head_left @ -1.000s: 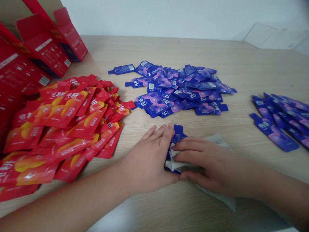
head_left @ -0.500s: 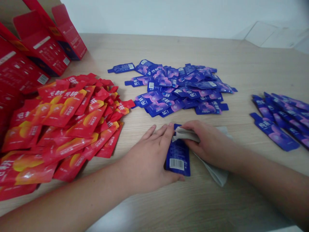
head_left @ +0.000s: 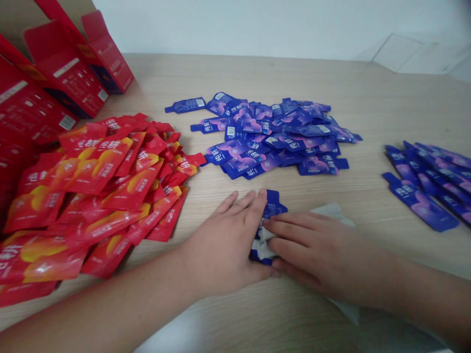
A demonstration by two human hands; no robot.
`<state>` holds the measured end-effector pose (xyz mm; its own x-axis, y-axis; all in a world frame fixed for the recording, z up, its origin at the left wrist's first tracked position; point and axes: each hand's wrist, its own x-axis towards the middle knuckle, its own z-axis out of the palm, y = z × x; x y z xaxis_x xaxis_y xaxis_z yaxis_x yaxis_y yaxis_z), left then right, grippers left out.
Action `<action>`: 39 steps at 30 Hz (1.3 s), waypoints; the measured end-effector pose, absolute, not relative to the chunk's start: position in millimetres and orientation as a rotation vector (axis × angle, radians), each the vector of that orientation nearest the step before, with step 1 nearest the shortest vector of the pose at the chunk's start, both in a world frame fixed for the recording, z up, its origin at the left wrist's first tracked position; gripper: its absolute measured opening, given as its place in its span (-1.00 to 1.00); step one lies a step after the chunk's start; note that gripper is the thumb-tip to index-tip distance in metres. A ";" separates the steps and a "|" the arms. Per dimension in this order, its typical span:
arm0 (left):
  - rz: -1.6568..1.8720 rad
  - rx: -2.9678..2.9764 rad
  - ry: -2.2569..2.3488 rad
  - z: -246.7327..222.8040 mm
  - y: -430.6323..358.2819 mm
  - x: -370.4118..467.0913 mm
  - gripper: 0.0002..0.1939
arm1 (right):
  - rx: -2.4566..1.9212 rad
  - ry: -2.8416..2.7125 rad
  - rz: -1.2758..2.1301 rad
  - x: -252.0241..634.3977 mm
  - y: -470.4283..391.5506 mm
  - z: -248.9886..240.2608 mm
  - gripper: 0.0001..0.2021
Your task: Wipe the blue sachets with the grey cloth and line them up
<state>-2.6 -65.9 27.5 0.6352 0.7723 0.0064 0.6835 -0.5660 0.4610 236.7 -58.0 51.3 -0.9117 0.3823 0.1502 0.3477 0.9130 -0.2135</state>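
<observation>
A blue sachet (head_left: 273, 197) with a narrow spout end lies flat on the table, its barcode now covered. My left hand (head_left: 224, 245) is laid along its left edge, fingers stretched forward and thumb across the bottom end, holding it down. My right hand (head_left: 324, 245) presses a crumpled pale grey cloth (head_left: 263, 249) onto the sachet's middle and lower part. More of the cloth shows beyond the knuckles and under the wrist. Part of the sachet is hidden by both hands and the cloth.
A heap of blue-purple sachets (head_left: 257, 132) lies ahead. Red-orange sachets (head_left: 99, 181) are piled at the left, before open red boxes (head_left: 77, 81). Several blue sachets (head_left: 423, 203) overlap in a row at the right. A white wall (head_left: 243, 24) bounds the table's back.
My right hand has slid the cloth down over the sachet towards me, and its fingers have flattened out, covering the barcode. My left hand has stayed in place.
</observation>
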 end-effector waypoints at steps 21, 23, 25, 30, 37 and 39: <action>0.291 2.411 1.167 29.3 -61.7 -3.8 0.22 | -0.542 -2.726 0.299 250.0 -42.3 46.0 -0.80; 0.290 2.413 1.156 27.9 -61.6 -4.7 0.18 | -0.417 -2.764 0.454 246.8 -52.7 52.1 -0.77; 0.292 2.413 1.147 26.7 -62.1 -5.1 0.17 | -0.410 -2.769 0.601 244.1 -57.5 54.5 -0.76; 0.312 2.383 1.167 26.2 -63.5 -3.6 0.14 | -0.569 -2.711 0.830 239.4 -47.3 47.8 -0.81; 0.356 2.357 1.188 28.0 -61.2 -3.1 0.20 | -0.647 -2.719 0.800 234.8 -42.5 47.0 -0.83; 0.337 2.379 1.199 29.5 -60.1 -3.4 0.21 | -0.655 -2.719 0.735 235.9 -41.4 46.4 -0.83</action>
<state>-3.4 -60.1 29.5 0.5915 0.8061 0.0139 0.6956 -0.5190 0.4969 235.9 -41.4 46.4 -0.8680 0.4821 0.1189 0.3566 0.7719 -0.5264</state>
